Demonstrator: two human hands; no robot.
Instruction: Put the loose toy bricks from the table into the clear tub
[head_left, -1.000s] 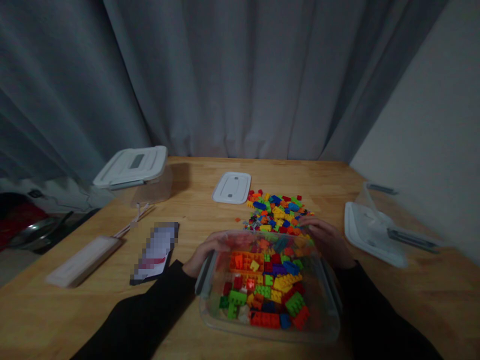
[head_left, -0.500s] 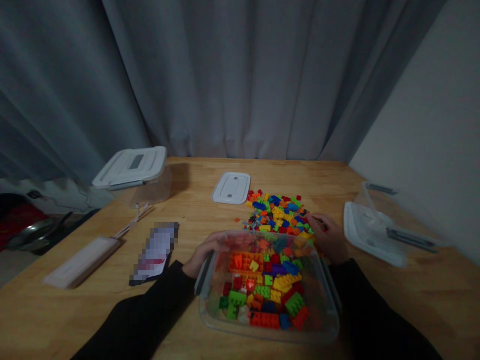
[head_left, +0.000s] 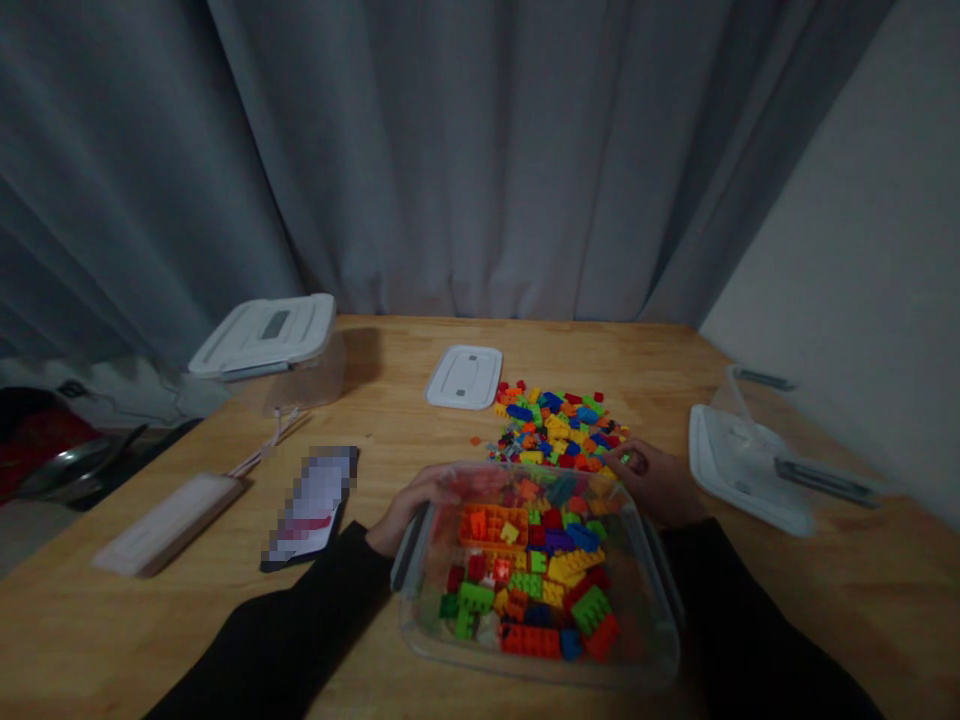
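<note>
A clear plastic box holding several colourful toy bricks stands right in front of me. My left hand is closed around its far left corner, the fingers running along the outside of the far wall and seen dimly through the plastic. Beyond the box lies a heap of loose toy bricks on the table. At the heap's near right edge is my right hand, its fingers curled together beside the box's far right corner. Whatever is between those fingertips is too small and dim to make out.
A white lid lies behind the heap. To the left are a lidded clear box, a pale power strip with its cord, and a phone. On the right, another clear box stands by a white lid.
My right hand has drawn slightly nearer to the box, and its fingers have curled in more. My left hand and the box have stayed in place.
</note>
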